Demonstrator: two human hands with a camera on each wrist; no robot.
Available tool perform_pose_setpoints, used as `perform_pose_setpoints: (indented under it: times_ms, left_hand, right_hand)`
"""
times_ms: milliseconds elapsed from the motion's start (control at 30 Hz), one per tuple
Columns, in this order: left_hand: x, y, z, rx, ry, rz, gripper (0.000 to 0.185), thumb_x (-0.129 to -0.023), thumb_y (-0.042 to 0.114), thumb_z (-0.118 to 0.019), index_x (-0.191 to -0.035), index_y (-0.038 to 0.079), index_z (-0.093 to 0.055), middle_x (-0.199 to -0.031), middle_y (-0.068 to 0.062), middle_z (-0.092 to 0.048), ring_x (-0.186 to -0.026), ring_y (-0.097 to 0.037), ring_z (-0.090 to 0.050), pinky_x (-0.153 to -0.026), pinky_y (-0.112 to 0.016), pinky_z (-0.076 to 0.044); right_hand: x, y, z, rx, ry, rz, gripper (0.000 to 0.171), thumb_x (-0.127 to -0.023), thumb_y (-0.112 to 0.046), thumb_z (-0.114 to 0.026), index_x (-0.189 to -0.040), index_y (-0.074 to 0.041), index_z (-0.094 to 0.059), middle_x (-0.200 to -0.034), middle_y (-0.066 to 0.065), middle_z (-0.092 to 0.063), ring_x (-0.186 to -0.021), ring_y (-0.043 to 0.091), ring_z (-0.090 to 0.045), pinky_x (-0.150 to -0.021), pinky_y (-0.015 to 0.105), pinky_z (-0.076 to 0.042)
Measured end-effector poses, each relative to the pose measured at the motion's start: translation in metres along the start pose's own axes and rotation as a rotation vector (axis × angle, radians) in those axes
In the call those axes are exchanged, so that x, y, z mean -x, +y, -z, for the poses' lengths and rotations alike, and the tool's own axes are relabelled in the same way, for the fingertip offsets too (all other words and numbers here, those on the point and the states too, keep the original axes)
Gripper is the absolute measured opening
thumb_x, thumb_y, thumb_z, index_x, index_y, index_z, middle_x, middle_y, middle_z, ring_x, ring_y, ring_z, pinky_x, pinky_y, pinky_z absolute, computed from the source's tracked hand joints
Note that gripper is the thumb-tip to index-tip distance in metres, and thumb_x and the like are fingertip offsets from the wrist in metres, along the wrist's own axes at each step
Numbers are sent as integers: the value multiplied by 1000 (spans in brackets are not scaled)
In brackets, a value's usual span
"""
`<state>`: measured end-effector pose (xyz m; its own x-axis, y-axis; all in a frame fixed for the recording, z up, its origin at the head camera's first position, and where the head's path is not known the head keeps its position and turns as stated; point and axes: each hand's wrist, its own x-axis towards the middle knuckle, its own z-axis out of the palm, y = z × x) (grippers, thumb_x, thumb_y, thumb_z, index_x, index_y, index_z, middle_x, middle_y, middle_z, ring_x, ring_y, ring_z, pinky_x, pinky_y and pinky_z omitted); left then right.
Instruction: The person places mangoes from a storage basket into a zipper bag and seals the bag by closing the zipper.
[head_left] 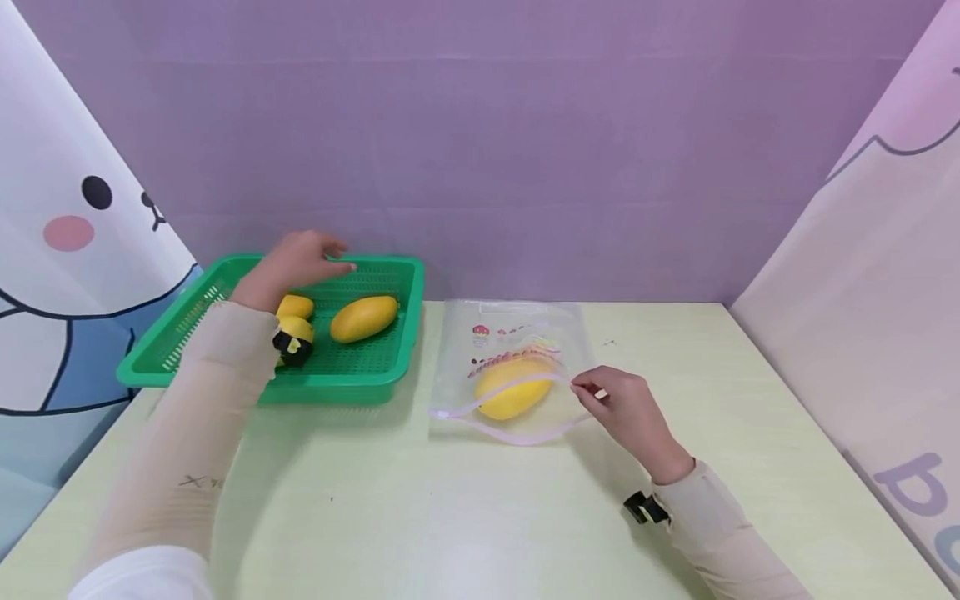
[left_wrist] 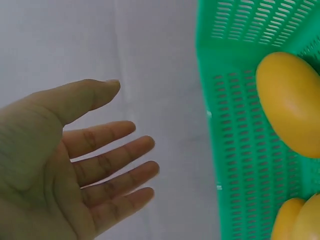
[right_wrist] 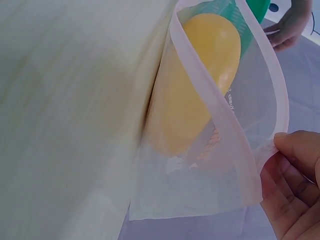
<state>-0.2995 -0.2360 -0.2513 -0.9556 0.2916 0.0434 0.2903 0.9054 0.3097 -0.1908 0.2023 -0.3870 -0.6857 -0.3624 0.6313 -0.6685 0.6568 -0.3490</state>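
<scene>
My right hand [head_left: 626, 414] pinches the pink-edged mouth of a clear zip bag [head_left: 459, 354] near its right corner. Inside the bag lies a yellow mango [head_left: 513, 390]; the right wrist view shows the mango [right_wrist: 212, 50] just within the parted opening. Over the green plastic basket [head_left: 375, 379], my left hand [head_left: 300, 260] hovers with nothing in it. Its fingers [left_wrist: 112, 167] are spread and gently bent in the left wrist view. One mango [head_left: 364, 319] sits in the right part of the basket, and more yellow fruit [head_left: 296, 307] lies left of it, partly hidden by my forearm.
The basket stands at the back left of the pale table [head_left: 450, 517], left of the bag. A purple cloth wall [head_left: 480, 150] rises behind the table. Printed curtains [head_left: 885, 317] hang on both sides. A black wrist camera [head_left: 645, 507] sits at my right cuff.
</scene>
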Motion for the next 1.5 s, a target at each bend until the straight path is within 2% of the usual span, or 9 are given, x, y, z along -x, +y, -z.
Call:
perform_pose_setpoints:
  times_ms: [133, 300, 533, 700, 867, 1000, 1133, 1333, 1500]
  left_hand:
    - [-13, -7, -6, 22, -37, 22, 50, -94, 28, -56, -131, -5, -49, -126, -29, -53, -115, -43, -49, -94, -57, -40]
    - [-22, -12, -13, 93, -96, 49, 52, -94, 27, -57, -132, -6, -47, -129, -29, -50, -117, -44, -47, -94, -58, -40]
    - [-28, -10, -21, 185, -201, 92, 54, -94, 26, -56, -136, -5, -43, -142, -28, -35, -127, -45, -36, -99, -60, -35]
    - [-33, -14, -29, 188, -253, 120, 57, -94, 28, -55, -138, -4, -40, -147, -27, -27, -132, -46, -27, -102, -61, -29]
    - [-39, -22, -37, 212, -304, 193, 64, -92, 33, -57, -142, -1, -35, -150, -26, -21, -134, -48, -20, -103, -63, -26]
    - [-44, -32, -46, 224, -358, 235, 68, -91, 34, -59, -143, -1, -34, -149, -27, -21, -133, -48, -23, -102, -61, -30]
    - [-44, -40, -54, 252, -421, 242, 72, -92, 37, -58, -145, -2, -29, -150, -28, -18, -133, -48, -25, -102, -58, -33]
    - [-46, -50, -63, 283, -448, 251, 77, -89, 40, -61, -146, 0, -27, -151, -27, -15, -133, -47, -24, -101, -57, -34]
    - [-46, -52, -68, 198, -467, 258, 78, -89, 41, -60, -147, 2, -25, -151, -28, -13, -134, -49, -20, -102, -61, -30]
  right_hand:
    - [0, 1, 0, -1, 3, 0, 13, -74, 4, -75, -84, -3, -71, -76, 2, -67, -65, 12, -63, -54, 19, -52]
    - [0, 1, -1, -9, 0, 2, 13, -74, 4, -75, -83, -3, -71, -76, 2, -67, -66, 11, -63, -54, 19, -52]
    - [0, -1, -2, -20, -10, -16, 12, -75, 5, -74, -84, -3, -70, -77, 3, -67, -67, 12, -63, -54, 18, -52]
    - [0, -1, -3, -22, -19, -23, 12, -75, 4, -74, -84, -3, -71, -77, 2, -67, -67, 12, -63, -54, 18, -52]
    - [0, 1, -2, -16, -16, -20, 12, -75, 4, -74, -85, -4, -71, -78, 2, -68, -68, 12, -63, -54, 18, -52]
    - [1, 0, -2, -19, -8, -18, 12, -75, 4, -74, -84, -3, -71, -77, 2, -67, -67, 12, -63, -54, 19, -52]
    - [2, -1, -2, -22, -4, -13, 12, -75, 4, -74, -84, -4, -70, -77, 2, -67, -67, 12, -63, -53, 18, -51]
    - [0, -2, -4, -14, -9, -19, 12, -75, 3, -75, -84, -4, -71, -78, 2, -68, -67, 12, -63, -55, 20, -52]
    - [-1, -4, -5, -23, -24, -33, 11, -76, 2, -74, -85, -4, -71, -79, 2, -68, -67, 11, -63, -55, 19, -52]
